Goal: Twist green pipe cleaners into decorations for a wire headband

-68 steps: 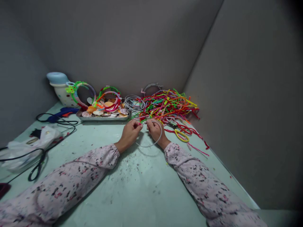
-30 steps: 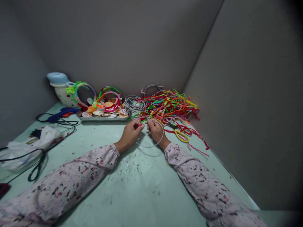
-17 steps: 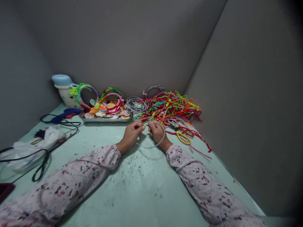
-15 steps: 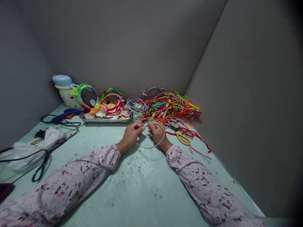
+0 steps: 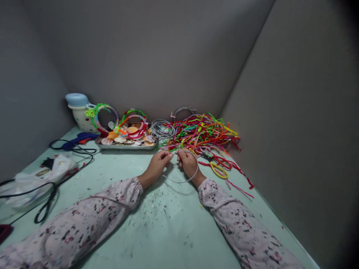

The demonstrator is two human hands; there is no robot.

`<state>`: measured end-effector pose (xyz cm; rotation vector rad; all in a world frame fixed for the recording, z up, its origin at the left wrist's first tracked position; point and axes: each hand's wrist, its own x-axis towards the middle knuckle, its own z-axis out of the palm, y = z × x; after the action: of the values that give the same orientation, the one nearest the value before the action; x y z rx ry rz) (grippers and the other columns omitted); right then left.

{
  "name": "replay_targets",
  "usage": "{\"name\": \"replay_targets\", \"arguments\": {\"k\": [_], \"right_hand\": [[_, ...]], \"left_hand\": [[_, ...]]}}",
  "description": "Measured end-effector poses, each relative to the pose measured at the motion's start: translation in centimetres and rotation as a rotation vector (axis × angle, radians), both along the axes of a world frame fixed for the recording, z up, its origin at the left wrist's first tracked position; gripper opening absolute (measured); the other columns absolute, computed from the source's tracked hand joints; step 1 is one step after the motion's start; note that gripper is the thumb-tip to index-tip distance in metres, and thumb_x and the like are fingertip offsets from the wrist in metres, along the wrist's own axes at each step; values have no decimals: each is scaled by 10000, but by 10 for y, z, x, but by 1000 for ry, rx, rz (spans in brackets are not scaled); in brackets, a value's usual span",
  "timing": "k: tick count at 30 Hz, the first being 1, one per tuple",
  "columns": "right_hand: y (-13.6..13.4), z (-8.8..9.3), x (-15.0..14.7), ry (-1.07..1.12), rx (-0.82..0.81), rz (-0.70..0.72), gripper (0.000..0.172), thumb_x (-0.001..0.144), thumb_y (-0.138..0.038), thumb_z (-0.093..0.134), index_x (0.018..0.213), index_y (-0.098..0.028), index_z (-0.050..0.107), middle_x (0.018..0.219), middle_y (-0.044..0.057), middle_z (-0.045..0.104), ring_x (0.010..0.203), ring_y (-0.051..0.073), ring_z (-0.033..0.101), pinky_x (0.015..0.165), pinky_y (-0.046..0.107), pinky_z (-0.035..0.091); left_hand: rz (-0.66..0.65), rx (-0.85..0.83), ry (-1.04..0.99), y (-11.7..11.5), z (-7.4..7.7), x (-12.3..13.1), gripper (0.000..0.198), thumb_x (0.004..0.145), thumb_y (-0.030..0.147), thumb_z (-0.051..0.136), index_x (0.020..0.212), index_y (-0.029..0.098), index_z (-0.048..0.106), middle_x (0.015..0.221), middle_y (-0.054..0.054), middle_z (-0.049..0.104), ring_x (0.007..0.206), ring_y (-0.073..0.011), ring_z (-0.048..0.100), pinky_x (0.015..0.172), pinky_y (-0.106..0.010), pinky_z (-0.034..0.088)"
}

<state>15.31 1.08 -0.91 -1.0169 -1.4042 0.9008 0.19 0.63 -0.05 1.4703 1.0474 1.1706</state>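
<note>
A thin grey wire (image 5: 181,182), bent into a loop, is held between my two hands above the table. My left hand (image 5: 157,165) is closed, thumb and forefinger pinching near the wire's upper end; a small pink bit shows at the fingertips. A short way to the right, my right hand (image 5: 190,166) pinches the same wire, which curves round over the back of that hand. The loop's lower end hangs free below the left fingers. Just behind my hands lies a tangled heap of coloured pipe cleaners (image 5: 204,130).
Behind to the left, a metal tray (image 5: 127,147) holds shells and fuzzy decorated rings. Coiled grey wire (image 5: 162,129) lies beside it. Yellow-handled scissors (image 5: 219,170) rest at right. A cup with a blue lid (image 5: 77,99), black cable (image 5: 53,186) and plastic bag (image 5: 29,185) occupy the left.
The whole view has shifted slightly, so things sit a little lower in it. Both hands keep their pinch on the wire with almost no change.
</note>
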Motion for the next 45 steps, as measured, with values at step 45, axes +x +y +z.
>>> {"name": "replay_targets", "arguments": {"k": [45], "right_hand": [[7,2,3,129,-171,152,399,847,-555,545,699,-185,564,545,-42,537,402,64,415,395,192,308]], "left_hand": [[17,-152,-98,8,-2,-1,300,758,421,656,654,164,540,526,46,452,464,-78,360,457,-217,260]]}}
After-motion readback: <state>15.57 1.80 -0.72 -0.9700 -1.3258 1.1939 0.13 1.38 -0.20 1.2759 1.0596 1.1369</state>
